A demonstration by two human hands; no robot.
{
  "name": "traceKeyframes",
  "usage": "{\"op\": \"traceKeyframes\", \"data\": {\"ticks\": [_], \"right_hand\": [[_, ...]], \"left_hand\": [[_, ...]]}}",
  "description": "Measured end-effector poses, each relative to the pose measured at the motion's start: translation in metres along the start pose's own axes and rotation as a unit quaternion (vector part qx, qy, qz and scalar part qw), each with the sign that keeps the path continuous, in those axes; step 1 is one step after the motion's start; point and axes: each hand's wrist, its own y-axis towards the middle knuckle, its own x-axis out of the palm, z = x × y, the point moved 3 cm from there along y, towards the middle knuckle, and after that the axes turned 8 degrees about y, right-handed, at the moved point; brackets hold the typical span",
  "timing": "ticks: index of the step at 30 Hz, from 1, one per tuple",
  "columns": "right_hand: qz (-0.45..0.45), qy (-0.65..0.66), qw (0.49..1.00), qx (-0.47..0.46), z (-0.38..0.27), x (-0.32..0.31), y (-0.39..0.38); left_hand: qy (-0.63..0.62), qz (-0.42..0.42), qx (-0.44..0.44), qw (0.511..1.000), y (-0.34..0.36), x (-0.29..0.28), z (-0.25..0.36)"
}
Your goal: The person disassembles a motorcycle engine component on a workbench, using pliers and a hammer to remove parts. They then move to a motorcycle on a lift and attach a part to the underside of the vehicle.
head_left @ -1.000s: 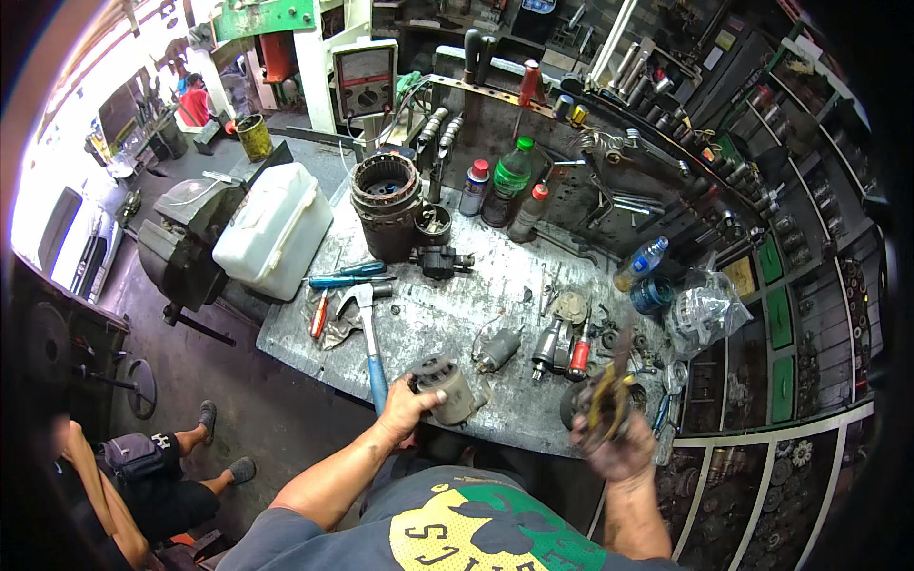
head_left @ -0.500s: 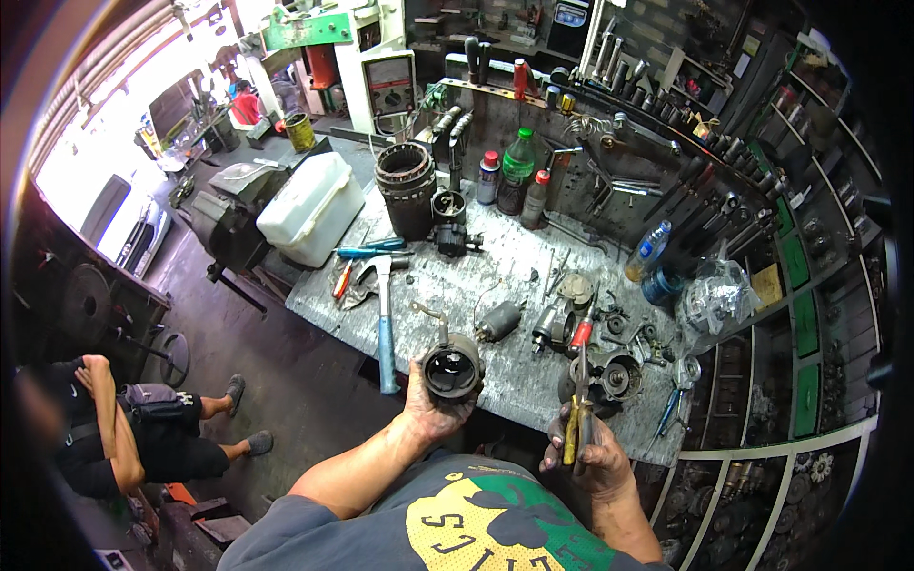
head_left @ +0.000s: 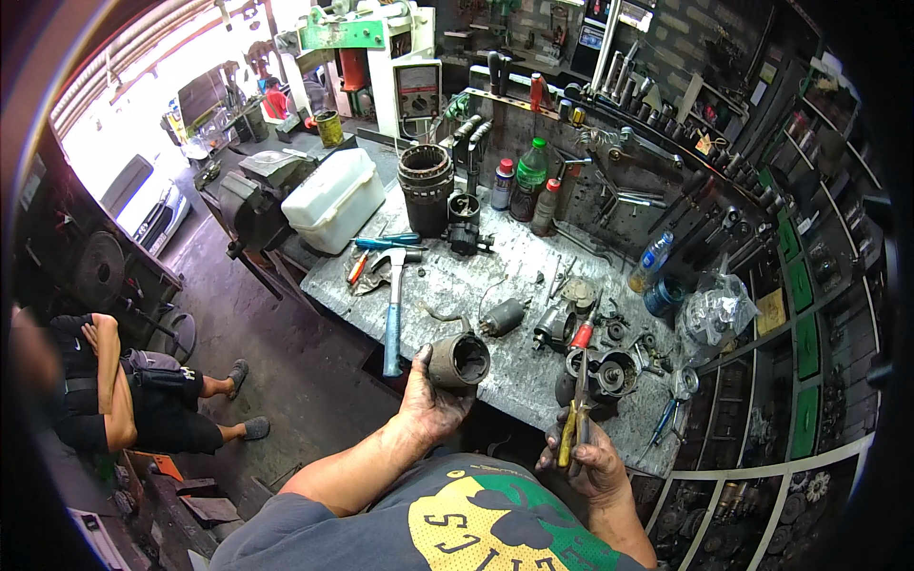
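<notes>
- Housing (head_left: 447,364): turned since 0.5 s ago, mouth now toward 3 o'clock, less of its inside showing; rotating it seems the work in hand.
- Left grip (head_left: 435,409): wrapped around it, by the surface (head_left: 443,281)'s 7 o'clock edge.
- Right grip (head_left: 600,462): clasping pliers (head_left: 568,436), 4 o'clock from it.

The shirt (head_left: 357,521) is grey; its print (head_left: 495,523) yellow and green

There are two working hands (head_left: 433,405), one held cylinder (head_left: 445,361), one yellow-handled tool (head_left: 568,437) — one hammer (head_left: 393,324), one white box (head_left: 333,202).
</notes>
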Motion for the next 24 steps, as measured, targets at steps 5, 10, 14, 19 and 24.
{"op": "traceKeyframes", "data": {"ticks": [5, 10, 14, 19, 24], "right_hand": [[0.035, -0.012, 0.999, 0.005, 0.002, 0.003, 0.002], [0.083, -0.125, 0.989, 0.009, 0.011, -0.02, 0.011], [0.107, -0.222, 0.967, 0.063, 0.03, -0.039, 0.012], [0.206, -0.17, 0.964, -0.004, 0.065, -0.035, 0.02], [0.33, -0.372, 0.867, -0.038, 0.08, -0.023, 0.043]], "left_hand": [[0.115, -0.068, 0.08, 0.988, -0.005, -0.002, 0.01], [0.653, -0.001, 0.441, 0.615, -0.006, 0.005, 0.043], [0.804, -0.022, 0.425, 0.415, 0.025, 0.002, 0.058], [0.852, -0.078, 0.356, 0.377, 0.079, -0.002, 0.078], [0.874, -0.158, 0.269, 0.372, 0.107, 0.001, 0.104]]}}
